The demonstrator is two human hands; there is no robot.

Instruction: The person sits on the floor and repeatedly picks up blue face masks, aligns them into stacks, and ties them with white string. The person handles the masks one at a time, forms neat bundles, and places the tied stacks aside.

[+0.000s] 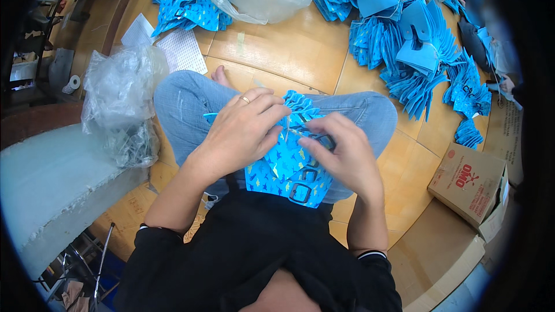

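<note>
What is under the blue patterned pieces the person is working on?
The blue pieces rest on the person's jeans, crossed over the wooden floor. Both hands cover their upper part.

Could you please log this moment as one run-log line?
left hand: pinching blue straps | right hand: on black buckle | straps on lap | blue pile on floor

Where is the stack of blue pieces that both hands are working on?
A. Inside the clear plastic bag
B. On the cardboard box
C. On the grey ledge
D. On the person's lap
D: the left hand and right hand press on the blue stack, which rests across the jeans-clad legs.
</note>
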